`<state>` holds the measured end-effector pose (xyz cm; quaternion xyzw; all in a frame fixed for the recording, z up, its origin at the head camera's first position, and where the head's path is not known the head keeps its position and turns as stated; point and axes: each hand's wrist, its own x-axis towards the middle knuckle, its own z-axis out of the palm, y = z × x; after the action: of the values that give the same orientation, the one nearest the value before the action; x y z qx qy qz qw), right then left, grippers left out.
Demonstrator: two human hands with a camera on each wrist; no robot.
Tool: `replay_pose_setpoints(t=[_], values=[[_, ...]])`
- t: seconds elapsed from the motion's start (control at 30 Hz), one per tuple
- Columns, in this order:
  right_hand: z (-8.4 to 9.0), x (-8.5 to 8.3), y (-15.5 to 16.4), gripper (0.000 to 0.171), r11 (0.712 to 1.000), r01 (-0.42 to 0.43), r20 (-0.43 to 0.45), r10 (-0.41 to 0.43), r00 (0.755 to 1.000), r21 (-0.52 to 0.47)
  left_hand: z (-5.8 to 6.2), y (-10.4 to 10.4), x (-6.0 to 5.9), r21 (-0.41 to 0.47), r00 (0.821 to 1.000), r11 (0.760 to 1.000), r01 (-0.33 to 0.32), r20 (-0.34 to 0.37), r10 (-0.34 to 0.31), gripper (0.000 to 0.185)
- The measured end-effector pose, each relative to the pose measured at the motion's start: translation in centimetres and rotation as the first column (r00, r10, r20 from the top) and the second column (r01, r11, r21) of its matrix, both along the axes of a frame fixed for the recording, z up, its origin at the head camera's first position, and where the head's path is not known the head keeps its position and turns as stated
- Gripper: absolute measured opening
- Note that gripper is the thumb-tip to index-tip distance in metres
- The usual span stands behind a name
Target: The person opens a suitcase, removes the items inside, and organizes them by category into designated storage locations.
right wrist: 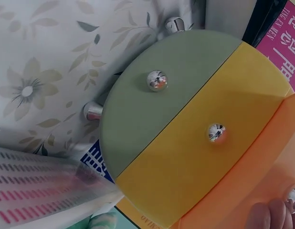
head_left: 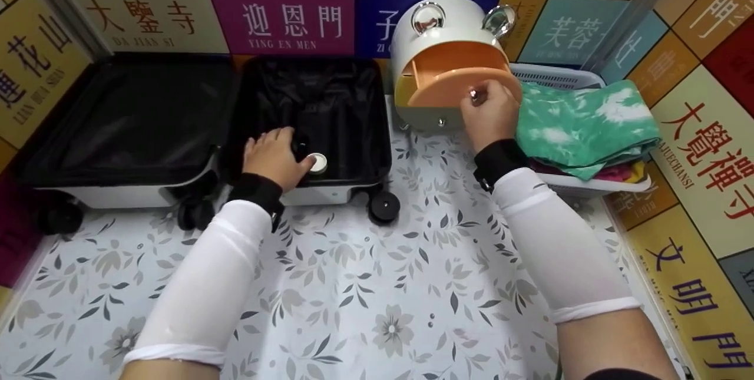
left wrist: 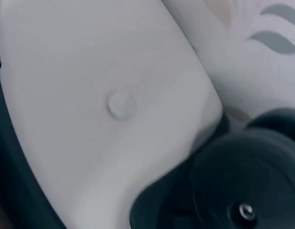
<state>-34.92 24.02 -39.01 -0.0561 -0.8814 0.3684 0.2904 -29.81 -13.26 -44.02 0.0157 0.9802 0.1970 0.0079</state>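
Over the near part of the open black-lined suitcase [head_left: 312, 97] is my left hand [head_left: 272, 156]. Its thumb and index finger hold a small thing with a round white face [head_left: 318, 163] and a dark part, perhaps a watch; the exact kind is unclear. On the right, my right hand [head_left: 490, 110] pinches the silver knob [head_left: 476, 95] of an orange drawer [head_left: 442, 90], which is pulled out of a white animal-shaped cabinet [head_left: 453, 20]. In the right wrist view, the yellow drawer [right wrist: 195, 143] and the green drawer [right wrist: 185, 67] are closed, and my fingertips [right wrist: 276, 212] show at the corner.
The suitcase's other black half [head_left: 129, 121] lies on the left. A white basket [head_left: 559, 76] with a folded green tie-dye cloth [head_left: 583, 124] stands right of the cabinet. Suitcase wheels [head_left: 384, 208] stick out over the floral tabletop [head_left: 377, 286]. Printed panels [head_left: 283, 20] wall the back and sides.
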Motion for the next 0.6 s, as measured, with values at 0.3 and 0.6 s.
replay_pose_setpoints(t=[0.3, 0.6], values=[[-0.7, 1.5, 0.5, 0.018, 1.0, -0.02, -0.008, 0.02, 1.0, -0.005, 1.0, 1.9, -1.2, -0.079, 0.954, 0.974, 0.215, 0.233, -0.191, 0.068], [-0.7, 3.0, 1.4, 0.033, 1.0, -0.028, 0.016, 0.028, 0.999, -0.004, 0.3, 2.7, -2.9, -0.067, 0.879, 0.928, 0.367, 0.353, -0.322, 0.067]])
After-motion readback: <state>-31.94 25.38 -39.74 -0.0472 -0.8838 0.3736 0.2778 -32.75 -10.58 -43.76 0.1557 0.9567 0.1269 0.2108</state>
